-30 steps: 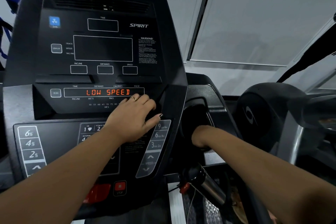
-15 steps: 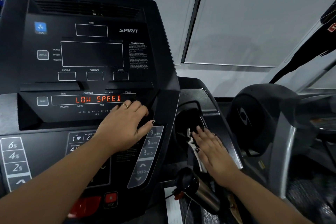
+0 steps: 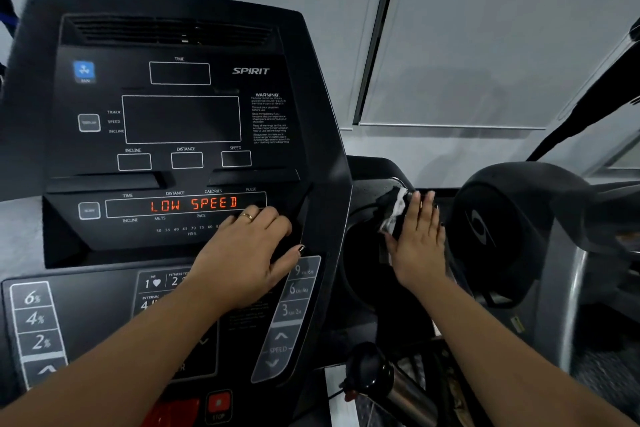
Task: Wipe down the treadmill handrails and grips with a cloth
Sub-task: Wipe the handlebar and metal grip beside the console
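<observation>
- i read "spirit" in white on the black treadmill console, up at 1 o'clock from the big blank window.
- the lit strip shows "low speed" in orange; above it are "time", "distance", "calories" and "pulse", below it "incline", "mets" and "pace".
- the small windows are labelled "time", "incline", "distance" and "speed"; a "warning!" block sits at 3 o'clock of the big window, its small print too fine to read.
- a blue fan button is at 10 o'clock on the console.
- the incline keys at 8 o'clock read 6%, 4% and 2%; the speed keys read 9, 6 and 3 above a "speed" rocker.
- a red stop button sits at 6 o'clock.
- my left hand rests palm down on the console below the lit strip, fingers loose and gripping nothing, a ring on one finger.
- my right hand lies flat with fingers straight, pressing the cloth on the dark curved moulding just right of the console.
- the cloth is crumpled, black and white, and bunches out at 10 o'clock of the right hand; most of it is hidden under the palm.
- a black-capped metal grip pokes up at 5 o'clock, apart from both hands.
- a second dark machine stands at 3 o'clock.
</observation>
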The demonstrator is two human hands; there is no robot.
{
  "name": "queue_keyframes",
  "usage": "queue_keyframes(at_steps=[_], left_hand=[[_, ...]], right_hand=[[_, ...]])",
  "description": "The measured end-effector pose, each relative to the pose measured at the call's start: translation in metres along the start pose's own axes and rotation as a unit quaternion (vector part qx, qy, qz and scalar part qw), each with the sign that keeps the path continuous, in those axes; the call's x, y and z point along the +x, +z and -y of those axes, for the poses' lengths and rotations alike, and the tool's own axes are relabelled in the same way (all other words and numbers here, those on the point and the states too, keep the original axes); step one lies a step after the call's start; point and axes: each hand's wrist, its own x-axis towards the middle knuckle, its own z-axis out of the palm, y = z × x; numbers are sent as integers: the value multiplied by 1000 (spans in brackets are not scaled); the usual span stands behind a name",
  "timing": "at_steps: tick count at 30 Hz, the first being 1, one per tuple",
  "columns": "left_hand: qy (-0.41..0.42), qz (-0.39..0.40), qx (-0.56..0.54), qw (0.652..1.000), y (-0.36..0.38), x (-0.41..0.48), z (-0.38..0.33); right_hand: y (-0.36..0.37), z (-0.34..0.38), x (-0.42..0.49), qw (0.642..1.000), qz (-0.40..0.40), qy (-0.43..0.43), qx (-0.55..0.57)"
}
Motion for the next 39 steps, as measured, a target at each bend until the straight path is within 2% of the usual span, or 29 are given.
queue_keyframes(at_steps=[3, 7, 12, 17, 19, 22, 25, 30, 35, 39], left_hand=[[3, 0, 3, 1000, 0, 1, 1], [5, 4, 7, 1000, 1, 1, 1], [4, 4, 9, 1000, 0, 1, 1], [2, 2, 6, 1000, 0, 1, 0], [1, 0, 6, 1000, -1, 0, 1], [-3, -5, 7, 1000, 0, -1, 1], [-3, -1, 7, 1000, 0, -1, 0], [-3, 2, 12, 1000, -1, 0, -1], [1, -1, 14, 1000, 0, 2, 0], [3, 6, 14, 1000, 0, 2, 0]], right_hand=[[0, 12, 13, 1000, -19, 8, 15], [-4, 22, 25, 998, -41, -39, 17], [-12, 59, 35, 986, -51, -160, -3], [-19, 32, 48, 960, -42, -273, -48], [-21, 24, 52, 964, -44, -257, -44], [-19, 18, 49, 982, -47, -185, 5], [-15, 1, 39, 992, -8, -116, 47], [-11, -21, 6, 997, 51, -48, -12], [1, -20, -17, 991, -4, -84, -104], [-1, 4, -2, 981, 2, -170, -88]])
